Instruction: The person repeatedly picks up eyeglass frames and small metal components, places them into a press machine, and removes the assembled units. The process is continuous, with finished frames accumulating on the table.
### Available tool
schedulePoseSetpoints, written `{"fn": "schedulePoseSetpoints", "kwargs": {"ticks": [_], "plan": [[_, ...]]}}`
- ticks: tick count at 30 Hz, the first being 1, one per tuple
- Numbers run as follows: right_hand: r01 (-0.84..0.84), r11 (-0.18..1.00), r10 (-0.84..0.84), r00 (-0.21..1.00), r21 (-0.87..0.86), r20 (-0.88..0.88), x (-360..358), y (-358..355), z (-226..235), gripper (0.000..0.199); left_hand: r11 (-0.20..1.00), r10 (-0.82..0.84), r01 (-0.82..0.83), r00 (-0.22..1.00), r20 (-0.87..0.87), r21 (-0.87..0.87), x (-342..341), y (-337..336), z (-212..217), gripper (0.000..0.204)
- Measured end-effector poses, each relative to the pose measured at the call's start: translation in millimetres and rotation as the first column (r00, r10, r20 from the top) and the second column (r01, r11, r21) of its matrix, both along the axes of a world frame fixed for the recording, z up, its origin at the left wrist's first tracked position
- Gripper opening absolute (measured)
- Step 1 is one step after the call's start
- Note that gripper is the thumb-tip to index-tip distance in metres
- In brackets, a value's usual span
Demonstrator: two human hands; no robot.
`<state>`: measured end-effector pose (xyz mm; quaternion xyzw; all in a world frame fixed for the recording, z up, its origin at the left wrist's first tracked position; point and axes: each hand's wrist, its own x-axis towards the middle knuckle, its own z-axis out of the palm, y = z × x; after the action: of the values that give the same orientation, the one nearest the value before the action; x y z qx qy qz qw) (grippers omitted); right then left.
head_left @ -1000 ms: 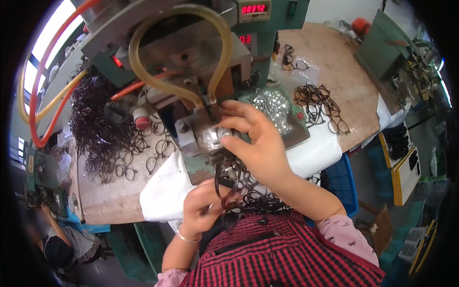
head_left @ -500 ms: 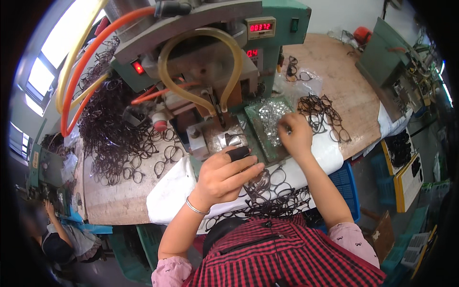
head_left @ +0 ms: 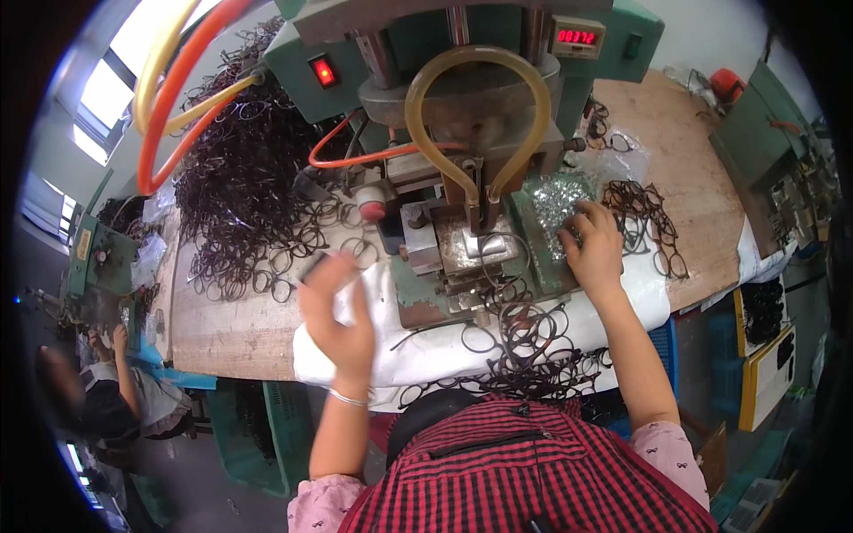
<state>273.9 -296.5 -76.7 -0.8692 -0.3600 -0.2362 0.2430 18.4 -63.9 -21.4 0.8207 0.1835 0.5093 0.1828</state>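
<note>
Resting on a clear bag of small silvery parts (head_left: 558, 200), the right hand (head_left: 593, 249) has fingers bent down into the heap, thumb side toward the machine; can't tell if it's pinching a piece. Bag sits on the green tray at the right of the press machine (head_left: 471, 115), just beside its metal die block (head_left: 471, 253). Left hand (head_left: 342, 311) is raised over the white cloth (head_left: 426, 355), blurred, fingers spread fairly wide w/ a dark frame piece (head_left: 313, 265) at the fingertips; grip not clear. A silver bangle (head_left: 348, 397) rings that wrist.

Loose dark eyeglass frames (head_left: 524, 346) lie in a tangle on the cloth btw. the two forearms, near the person's red checked shirt (head_left: 524, 471). More frames (head_left: 649, 222) lie right of the bag on the wooden table (head_left: 675, 151). A big heap of frames (head_left: 240, 186) covers the table's left side. A yellowish hose loop (head_left: 475, 107) hangs at the machine front, orange hoses (head_left: 178, 98) arc up left, red digit display (head_left: 576, 37) up top. Another person (head_left: 107, 391) sits far left, lower down.
</note>
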Motion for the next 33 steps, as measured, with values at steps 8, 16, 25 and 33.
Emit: {"fn": "schedulePoseSetpoints", "kwargs": {"ticks": [8,16,25,33], "plan": [[-0.079,0.973,0.079,0.997,0.218,0.006,3.2,34.8,10.2,0.01,0.841,0.527,-0.457,0.571,-0.63,0.289,54.8,100.7,-41.7,0.036],[0.11,0.919,0.04,0.93,0.379,-0.367,-20.7,-11.3,14.4,0.012,0.95,0.287,-0.312,0.903,-0.321,-0.028,17.8,113.7,-86.0,0.021],[-0.201,0.734,0.579,0.684,0.649,-0.443,-49.7,46.1,93.0,0.012,0.444,-0.039,0.149,0.988,0.147,-0.884,-1.0,87.2,-72.2,0.018],[-0.101,0.612,0.705,0.519,0.785,-0.483,-65.2,71.5,81.9,0.029,0.674,-0.26,0.577,0.77,0.582,-0.462,13.7,-0.2,32.5,0.006]]}}
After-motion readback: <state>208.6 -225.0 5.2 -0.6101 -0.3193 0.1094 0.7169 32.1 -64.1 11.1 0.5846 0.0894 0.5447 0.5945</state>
